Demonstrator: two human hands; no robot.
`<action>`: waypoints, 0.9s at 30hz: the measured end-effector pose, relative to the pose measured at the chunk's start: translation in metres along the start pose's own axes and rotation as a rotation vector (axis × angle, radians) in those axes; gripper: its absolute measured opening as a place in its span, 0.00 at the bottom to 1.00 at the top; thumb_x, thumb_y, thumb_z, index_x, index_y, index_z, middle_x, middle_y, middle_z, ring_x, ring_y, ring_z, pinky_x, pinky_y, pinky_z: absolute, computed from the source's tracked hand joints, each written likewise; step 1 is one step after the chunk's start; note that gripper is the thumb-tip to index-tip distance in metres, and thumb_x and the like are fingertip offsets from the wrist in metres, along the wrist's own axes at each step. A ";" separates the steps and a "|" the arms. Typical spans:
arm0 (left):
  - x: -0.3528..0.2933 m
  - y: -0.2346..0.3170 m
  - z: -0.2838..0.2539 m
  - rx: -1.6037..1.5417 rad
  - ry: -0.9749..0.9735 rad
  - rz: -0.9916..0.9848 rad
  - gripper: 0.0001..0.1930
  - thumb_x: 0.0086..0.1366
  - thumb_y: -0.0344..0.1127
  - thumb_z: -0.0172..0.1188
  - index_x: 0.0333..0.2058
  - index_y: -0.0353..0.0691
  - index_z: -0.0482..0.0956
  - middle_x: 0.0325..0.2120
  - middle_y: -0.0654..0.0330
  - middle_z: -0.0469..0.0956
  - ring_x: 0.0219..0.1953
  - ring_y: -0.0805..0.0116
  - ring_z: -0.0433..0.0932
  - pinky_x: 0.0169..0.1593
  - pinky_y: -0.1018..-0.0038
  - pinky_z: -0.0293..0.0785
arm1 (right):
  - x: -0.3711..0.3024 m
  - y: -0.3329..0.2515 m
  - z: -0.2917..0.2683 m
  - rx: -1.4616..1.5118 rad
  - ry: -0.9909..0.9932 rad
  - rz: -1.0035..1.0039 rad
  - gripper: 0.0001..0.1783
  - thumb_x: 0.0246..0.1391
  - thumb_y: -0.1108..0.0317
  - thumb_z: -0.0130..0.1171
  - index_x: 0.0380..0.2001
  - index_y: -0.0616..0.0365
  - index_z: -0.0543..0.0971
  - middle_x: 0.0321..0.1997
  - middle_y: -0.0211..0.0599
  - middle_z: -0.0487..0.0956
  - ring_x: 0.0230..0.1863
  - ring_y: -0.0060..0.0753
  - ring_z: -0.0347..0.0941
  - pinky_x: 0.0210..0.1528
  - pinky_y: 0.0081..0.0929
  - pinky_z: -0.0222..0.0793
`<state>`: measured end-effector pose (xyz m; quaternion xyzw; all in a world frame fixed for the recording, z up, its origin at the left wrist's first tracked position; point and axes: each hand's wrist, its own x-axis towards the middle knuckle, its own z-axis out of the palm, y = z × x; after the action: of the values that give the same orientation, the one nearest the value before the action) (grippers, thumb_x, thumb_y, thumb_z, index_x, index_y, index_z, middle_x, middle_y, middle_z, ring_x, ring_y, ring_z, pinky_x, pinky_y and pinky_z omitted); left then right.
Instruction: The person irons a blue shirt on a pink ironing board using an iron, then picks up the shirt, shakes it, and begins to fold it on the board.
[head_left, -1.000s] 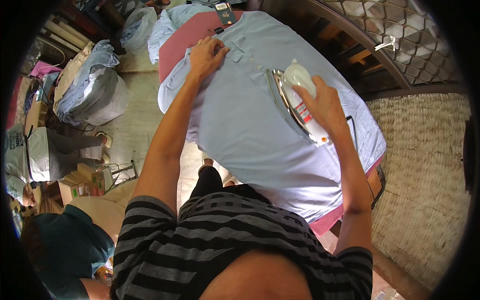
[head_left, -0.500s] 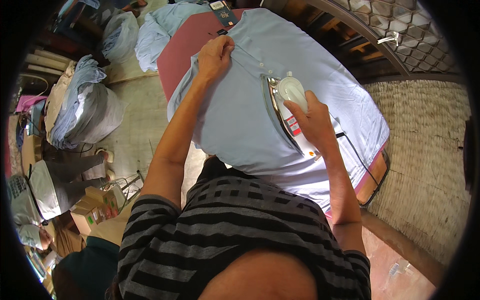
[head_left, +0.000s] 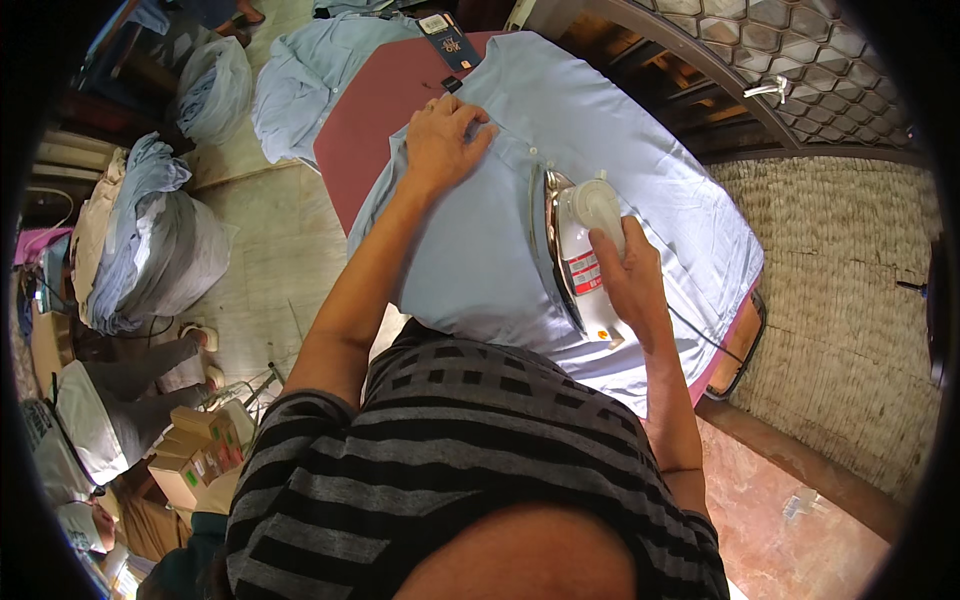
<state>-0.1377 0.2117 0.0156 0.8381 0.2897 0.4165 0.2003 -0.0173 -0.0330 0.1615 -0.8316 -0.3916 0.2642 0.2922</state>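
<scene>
A light blue shirt with small white buttons lies spread over a maroon ironing board. My right hand is wrapped round the handle of a white iron, which rests on the middle of the shirt beside the button line. The iron's silvery edge faces left. My left hand lies on the shirt near the collar, fingers somewhat bent and thumb apart, with nothing visible in it. A dark hang tag lies at the far end of the shirt, beyond my left hand.
From the iron a dark cord runs off the board's right side. Piled clothes and a clear bag of clothes stand on the left. More blue garments lie beyond the board. Another person is at lower left, near cardboard boxes.
My left hand has shifted slightly right and nearer, its fingers now more spread. The iron, in my right hand, has moved a little to the right and nearer. The view has shifted somewhat.
</scene>
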 end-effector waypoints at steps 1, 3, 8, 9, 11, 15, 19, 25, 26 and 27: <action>0.000 -0.003 0.000 0.006 -0.002 0.003 0.05 0.56 0.31 0.65 0.33 0.47 0.84 0.28 0.64 0.76 0.32 0.61 0.75 0.36 0.66 0.69 | 0.002 -0.006 0.003 0.038 0.003 0.008 0.21 0.64 0.55 0.56 0.38 0.67 0.71 0.26 0.54 0.79 0.27 0.49 0.78 0.30 0.38 0.69; 0.002 -0.005 0.000 -0.004 -0.022 -0.010 0.05 0.56 0.31 0.65 0.33 0.47 0.84 0.27 0.64 0.76 0.31 0.62 0.75 0.36 0.67 0.68 | 0.008 -0.014 0.008 0.048 -0.017 0.023 0.19 0.65 0.56 0.54 0.39 0.66 0.70 0.27 0.56 0.79 0.27 0.50 0.78 0.31 0.39 0.69; 0.005 -0.009 0.002 -0.090 -0.054 -0.010 0.06 0.56 0.30 0.65 0.33 0.47 0.84 0.24 0.64 0.75 0.28 0.62 0.75 0.34 0.67 0.68 | 0.012 -0.013 0.029 0.042 -0.047 0.028 0.19 0.66 0.56 0.53 0.38 0.65 0.69 0.26 0.57 0.78 0.28 0.55 0.78 0.31 0.42 0.69; 0.005 -0.010 0.001 -0.089 -0.047 -0.002 0.06 0.56 0.29 0.65 0.33 0.47 0.84 0.25 0.64 0.75 0.28 0.62 0.75 0.33 0.67 0.68 | 0.010 -0.013 0.033 0.030 -0.055 0.024 0.19 0.66 0.56 0.53 0.39 0.65 0.69 0.26 0.58 0.78 0.28 0.56 0.78 0.31 0.43 0.69; 0.004 -0.012 -0.001 -0.085 -0.033 0.013 0.06 0.56 0.29 0.65 0.33 0.47 0.84 0.25 0.64 0.75 0.27 0.63 0.75 0.32 0.67 0.68 | 0.013 -0.018 0.039 0.113 -0.077 0.066 0.20 0.66 0.56 0.53 0.39 0.66 0.67 0.27 0.60 0.78 0.30 0.59 0.79 0.32 0.44 0.70; 0.006 -0.008 0.002 -0.097 -0.014 -0.028 0.05 0.57 0.29 0.64 0.32 0.49 0.84 0.25 0.65 0.74 0.28 0.63 0.74 0.33 0.67 0.66 | 0.028 -0.034 0.043 0.136 -0.084 0.086 0.20 0.66 0.56 0.53 0.38 0.67 0.67 0.28 0.61 0.78 0.31 0.59 0.79 0.33 0.44 0.70; 0.005 -0.007 0.001 -0.089 -0.036 -0.076 0.04 0.58 0.31 0.64 0.31 0.51 0.84 0.25 0.65 0.74 0.31 0.62 0.75 0.35 0.65 0.66 | 0.023 -0.029 0.044 0.172 -0.097 0.102 0.19 0.66 0.57 0.52 0.38 0.67 0.67 0.29 0.61 0.78 0.32 0.57 0.79 0.33 0.42 0.71; 0.008 -0.008 0.003 -0.089 -0.029 -0.080 0.04 0.58 0.30 0.64 0.31 0.50 0.84 0.25 0.65 0.74 0.29 0.62 0.75 0.34 0.65 0.66 | 0.036 -0.039 0.045 0.184 -0.121 0.120 0.18 0.66 0.58 0.53 0.38 0.67 0.66 0.31 0.59 0.79 0.33 0.56 0.80 0.35 0.39 0.72; 0.008 -0.008 0.004 -0.095 -0.024 -0.078 0.04 0.58 0.30 0.64 0.31 0.50 0.84 0.25 0.65 0.74 0.29 0.62 0.75 0.34 0.65 0.66 | 0.035 -0.039 0.045 0.178 -0.119 0.129 0.18 0.66 0.58 0.53 0.38 0.67 0.66 0.31 0.59 0.79 0.32 0.56 0.80 0.34 0.39 0.72; 0.008 -0.009 0.005 -0.093 -0.024 -0.080 0.04 0.58 0.30 0.65 0.31 0.49 0.84 0.25 0.65 0.74 0.29 0.62 0.75 0.34 0.65 0.66 | 0.034 -0.038 0.044 0.175 -0.116 0.137 0.18 0.66 0.59 0.53 0.38 0.67 0.66 0.30 0.59 0.79 0.32 0.56 0.80 0.34 0.39 0.72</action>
<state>-0.1330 0.2228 0.0122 0.8206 0.3008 0.4111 0.2591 -0.0469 0.0263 0.1503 -0.8110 -0.3254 0.3644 0.3218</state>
